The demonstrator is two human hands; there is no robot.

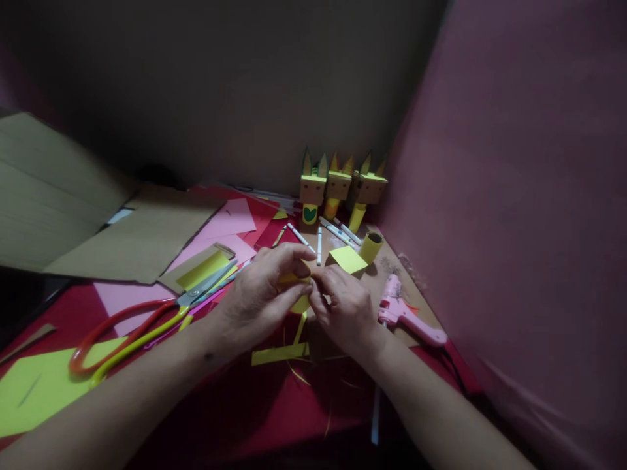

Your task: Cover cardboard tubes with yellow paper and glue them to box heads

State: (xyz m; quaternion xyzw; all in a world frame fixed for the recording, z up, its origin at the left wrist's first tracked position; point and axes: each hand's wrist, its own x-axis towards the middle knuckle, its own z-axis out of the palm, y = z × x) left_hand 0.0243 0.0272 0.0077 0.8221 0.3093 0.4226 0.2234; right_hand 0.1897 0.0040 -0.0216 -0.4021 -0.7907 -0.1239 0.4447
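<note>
1 pr scissors (185,299) on counter (220,418); L hand (267,281) gripping 1 yellow roll (300,304), btwn hands; R hand (345,303) pinching its edge; 3 cardboard figs (337,187) behind; 1 upright tube (371,249); 1 pink glue gun (410,317) far R.

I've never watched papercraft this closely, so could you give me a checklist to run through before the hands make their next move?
1. Yellow piece held: ok, in the left hand, with the right hand at its edge.
2. Glue gun safe to touch: cannot tell; its heat does not show, and it lies near the right wrist.
3. Scissors laid down: ok, neither hand holds them.
4. Three cardboard figures upright: ok, at the back.
5. Markers tidied together: not ok, they lie scattered.
</note>
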